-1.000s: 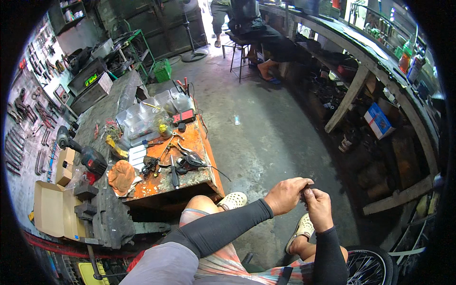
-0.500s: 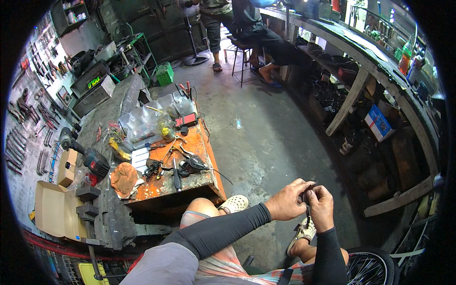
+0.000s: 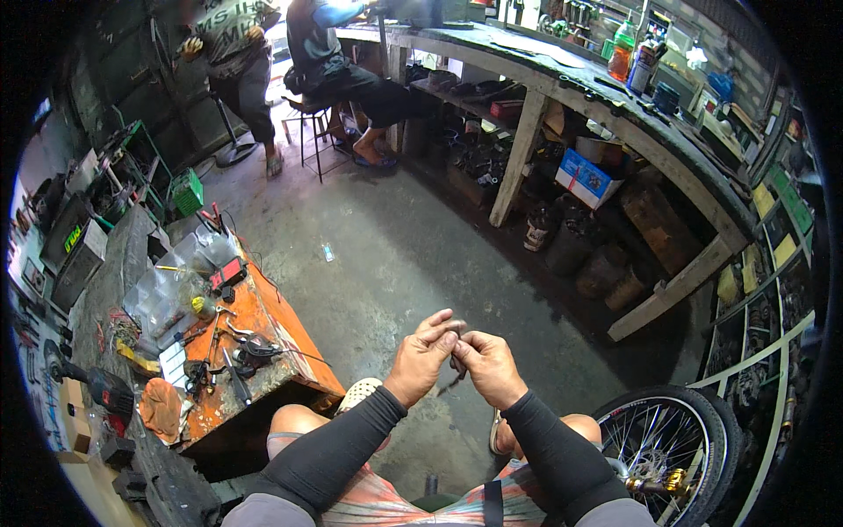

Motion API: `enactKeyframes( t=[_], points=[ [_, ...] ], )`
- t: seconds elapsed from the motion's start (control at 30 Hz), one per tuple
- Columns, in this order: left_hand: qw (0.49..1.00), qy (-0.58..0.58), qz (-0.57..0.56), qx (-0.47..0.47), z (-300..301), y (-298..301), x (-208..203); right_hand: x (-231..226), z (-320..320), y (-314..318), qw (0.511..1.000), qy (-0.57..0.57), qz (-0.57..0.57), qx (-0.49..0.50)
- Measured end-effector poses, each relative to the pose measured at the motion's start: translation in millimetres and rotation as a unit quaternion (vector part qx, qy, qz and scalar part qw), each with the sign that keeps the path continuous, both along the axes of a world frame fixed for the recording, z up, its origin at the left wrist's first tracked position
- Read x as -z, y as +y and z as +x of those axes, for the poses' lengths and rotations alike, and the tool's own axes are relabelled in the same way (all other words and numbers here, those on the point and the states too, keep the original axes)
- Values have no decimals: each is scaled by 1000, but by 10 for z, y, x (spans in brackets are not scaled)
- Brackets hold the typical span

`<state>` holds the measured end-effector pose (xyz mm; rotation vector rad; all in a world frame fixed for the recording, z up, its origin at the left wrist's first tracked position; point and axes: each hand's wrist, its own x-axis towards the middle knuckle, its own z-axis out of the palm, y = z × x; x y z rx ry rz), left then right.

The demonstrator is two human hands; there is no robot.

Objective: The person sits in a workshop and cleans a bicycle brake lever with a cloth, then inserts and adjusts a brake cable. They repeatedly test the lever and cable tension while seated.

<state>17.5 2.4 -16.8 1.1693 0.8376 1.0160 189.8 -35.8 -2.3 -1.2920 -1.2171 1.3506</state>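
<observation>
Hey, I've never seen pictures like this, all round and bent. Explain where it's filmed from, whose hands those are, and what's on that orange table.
There's no machine here: a person wears a wide fisheye camera on the head, looking down, so straight edges curve. The left hand and right hand are that person's own, coming out of black sleeves. Between them they hold a small dark piece, too small to identify.

The worn orange table, to the left, carries a clear plastic organizer box, a red and black device and a screwdriver. A crumpled orange cloth sits at its near left corner. A spoked bicycle wheel stands at the right.
</observation>
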Motion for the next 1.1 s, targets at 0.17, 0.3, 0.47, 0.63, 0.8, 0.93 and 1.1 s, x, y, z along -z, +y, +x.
enactKeyframes(
  t=[0.17,0.3,0.47,0.63,0.8,0.93,1.1],
  points=[
    [999,-24,-8,-42,-79,55,-87,-84,-76,-70,997,-70,-15,30],
    [998,-25,-2,-51,-97,66,-94,-167,-86,-89,997,18,-75,14],
    [995,-25,42,-89,-114,96,-108,-156,34,-83,981,157,-113,-27],
    [994,52,73,-70,-65,15,-106,-167,8,-67,995,26,-83,44],
    [1000,-3,-5,-26,1,-41,-180,-144,11,-65,989,-125,26,69],
    [999,-32,-27,-19,-126,28,-108,-157,-72,-13,995,-94,23,10],
    [995,-52,-13,81,-162,111,-174,-188,124,-88,965,243,-87,-56]
  ],
)
